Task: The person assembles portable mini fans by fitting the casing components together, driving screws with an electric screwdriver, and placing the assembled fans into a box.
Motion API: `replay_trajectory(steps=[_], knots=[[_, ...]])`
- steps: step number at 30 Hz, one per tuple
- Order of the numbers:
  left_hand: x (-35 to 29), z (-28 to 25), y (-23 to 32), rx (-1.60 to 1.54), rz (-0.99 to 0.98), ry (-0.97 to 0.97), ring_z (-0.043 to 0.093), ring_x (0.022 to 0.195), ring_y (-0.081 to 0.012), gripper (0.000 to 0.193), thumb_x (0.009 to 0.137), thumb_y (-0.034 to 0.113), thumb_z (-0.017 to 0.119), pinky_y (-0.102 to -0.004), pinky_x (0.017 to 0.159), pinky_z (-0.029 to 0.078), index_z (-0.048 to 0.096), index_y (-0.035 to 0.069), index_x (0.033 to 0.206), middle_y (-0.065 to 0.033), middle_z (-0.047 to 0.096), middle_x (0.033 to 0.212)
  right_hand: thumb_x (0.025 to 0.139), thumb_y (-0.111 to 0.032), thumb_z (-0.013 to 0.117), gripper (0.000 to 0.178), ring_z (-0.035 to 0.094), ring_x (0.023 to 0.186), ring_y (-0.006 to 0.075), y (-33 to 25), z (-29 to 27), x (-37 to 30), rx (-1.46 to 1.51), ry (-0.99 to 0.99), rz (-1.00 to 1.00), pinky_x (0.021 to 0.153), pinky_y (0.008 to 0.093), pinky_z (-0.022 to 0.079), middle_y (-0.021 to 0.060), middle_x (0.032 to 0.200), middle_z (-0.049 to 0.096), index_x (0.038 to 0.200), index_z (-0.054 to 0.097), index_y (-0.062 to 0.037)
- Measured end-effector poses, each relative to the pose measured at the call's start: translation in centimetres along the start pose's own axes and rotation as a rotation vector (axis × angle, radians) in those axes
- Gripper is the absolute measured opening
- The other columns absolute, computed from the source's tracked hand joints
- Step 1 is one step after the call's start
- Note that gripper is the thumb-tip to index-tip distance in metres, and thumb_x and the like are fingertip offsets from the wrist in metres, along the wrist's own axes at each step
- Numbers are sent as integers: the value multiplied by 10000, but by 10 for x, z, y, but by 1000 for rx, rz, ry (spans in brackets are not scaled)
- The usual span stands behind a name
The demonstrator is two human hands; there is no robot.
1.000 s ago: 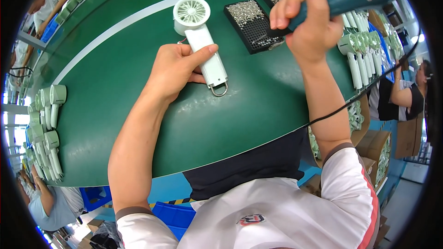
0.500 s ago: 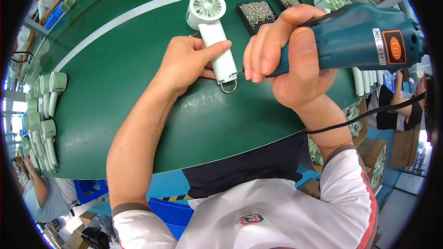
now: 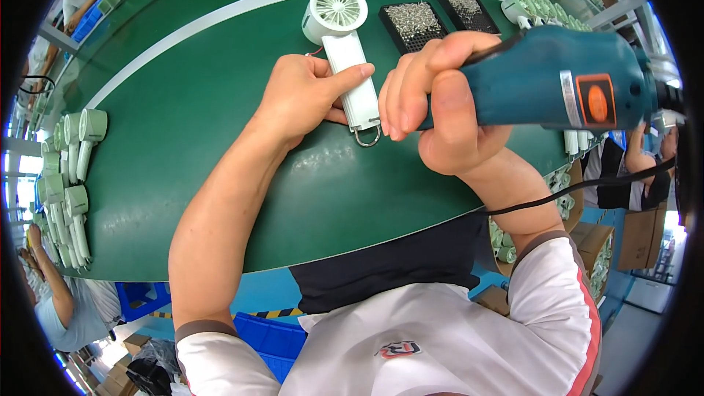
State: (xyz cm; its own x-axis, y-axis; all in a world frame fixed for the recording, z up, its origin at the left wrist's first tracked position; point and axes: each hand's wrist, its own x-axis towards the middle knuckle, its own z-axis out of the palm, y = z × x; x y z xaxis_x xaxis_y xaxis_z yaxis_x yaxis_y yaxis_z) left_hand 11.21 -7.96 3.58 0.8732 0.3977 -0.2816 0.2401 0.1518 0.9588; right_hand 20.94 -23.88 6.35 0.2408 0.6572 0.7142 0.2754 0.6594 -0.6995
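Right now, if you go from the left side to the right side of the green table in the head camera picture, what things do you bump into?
Pale green fans in a row → left hand → white handheld fan → right hand → blue electric screwdriver.

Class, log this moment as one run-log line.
left hand: pins white handheld fan | right hand: grips blue electric screwdriver | surface: green table

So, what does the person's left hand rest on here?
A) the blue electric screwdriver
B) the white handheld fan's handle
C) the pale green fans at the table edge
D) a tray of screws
B: the left hand presses on the white handheld fan, fingers across its handle.
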Motion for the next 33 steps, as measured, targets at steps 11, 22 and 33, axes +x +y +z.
replay_trajectory(steps=[11,22,33], knots=[[5,3,-4,-12,50,27,726,699,-202,391,905,240,795,-326,603,629,698,-137,874,-159,720,820,1017,-101,542,180,545,560,177,2,3,5,-13,-91,-35,536,337,515,96,707,547,1101,385,-76],[-1,7,-8,53,35,105,730,704,-220,384,904,243,786,-341,613,623,706,-132,902,-164,731,842,993,-133,599,252,648,647,174,-4,0,-17,108,53,34,597,341,554,84,751,652,1192,506,-9],[-69,-42,26,633,265,742,701,687,-195,350,732,224,862,-348,652,552,610,-6,811,-138,713,746,875,-226,745,286,674,861,232,12,-51,7,-738,-244,-421,707,348,589,157,1131,699,1062,680,-20]])
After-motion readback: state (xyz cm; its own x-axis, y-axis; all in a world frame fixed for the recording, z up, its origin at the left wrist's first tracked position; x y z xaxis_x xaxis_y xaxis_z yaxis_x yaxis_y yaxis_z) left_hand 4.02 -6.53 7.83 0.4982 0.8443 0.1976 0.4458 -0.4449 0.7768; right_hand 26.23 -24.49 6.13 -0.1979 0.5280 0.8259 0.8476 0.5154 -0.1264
